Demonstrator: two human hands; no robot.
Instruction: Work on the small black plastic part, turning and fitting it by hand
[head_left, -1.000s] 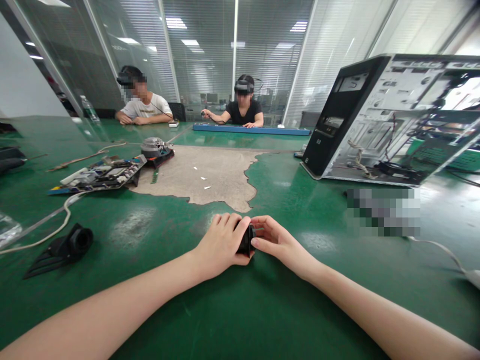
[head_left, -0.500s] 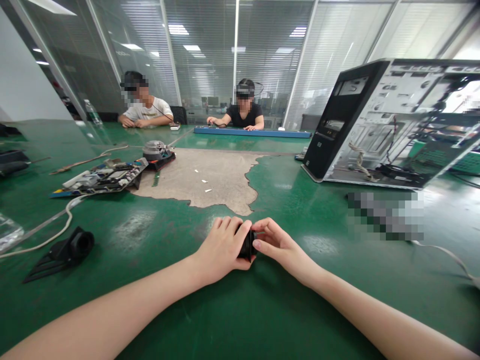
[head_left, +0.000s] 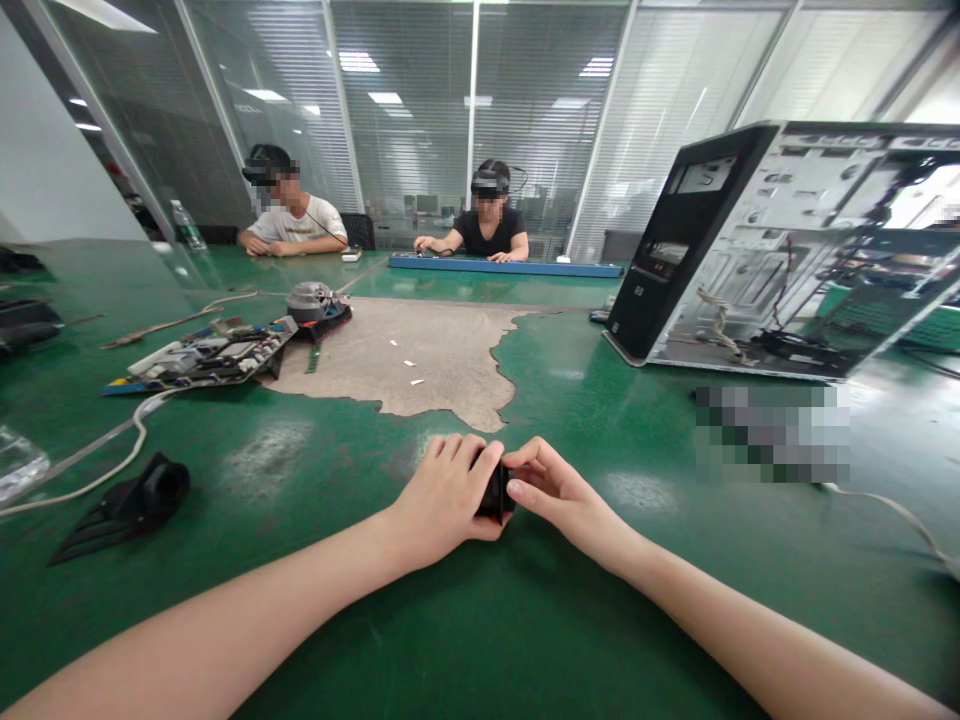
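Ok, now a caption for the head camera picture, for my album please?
At a green table, the left hand grips a small black part, with the right hand at its edge.

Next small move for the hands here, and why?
Probably close the right hand a little more on the black part. The left hand wraps around it, while the right is loosely curled at its edge, and how firmly it grips is hard to tell.
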